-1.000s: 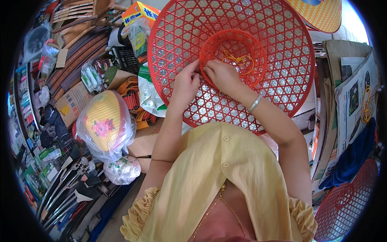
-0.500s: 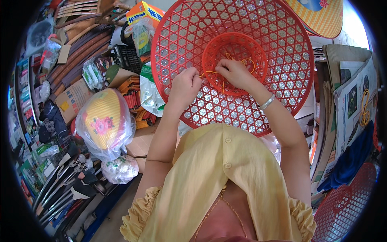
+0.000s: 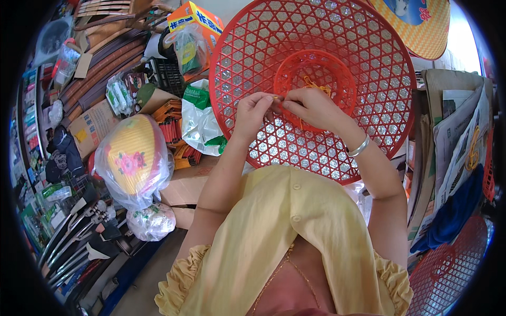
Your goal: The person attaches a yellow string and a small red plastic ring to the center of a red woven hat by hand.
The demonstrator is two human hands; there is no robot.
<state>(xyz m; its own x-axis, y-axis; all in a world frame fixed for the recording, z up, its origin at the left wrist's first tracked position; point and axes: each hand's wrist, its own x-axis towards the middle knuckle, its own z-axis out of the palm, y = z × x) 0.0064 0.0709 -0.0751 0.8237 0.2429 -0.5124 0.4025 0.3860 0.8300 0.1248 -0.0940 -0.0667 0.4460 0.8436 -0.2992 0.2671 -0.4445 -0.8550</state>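
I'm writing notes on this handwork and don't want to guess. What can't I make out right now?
All in the head view:
- Yellow cord: whether it is knotted at the fingertips; the left hand and right hand cover that spot.
- Red lattice hat: its far rim, cut off by the top edge.
- Yellow woven hat: its upper part, also cut off there.
- Goods at far left: too small and blurred.

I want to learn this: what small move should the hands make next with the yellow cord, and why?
Maybe the right hand could gently pull the yellow cord snug while the left hand pinches it: yellow shows in that pinch, the hands meet beside the red inner ring, and loops lie slack inside.
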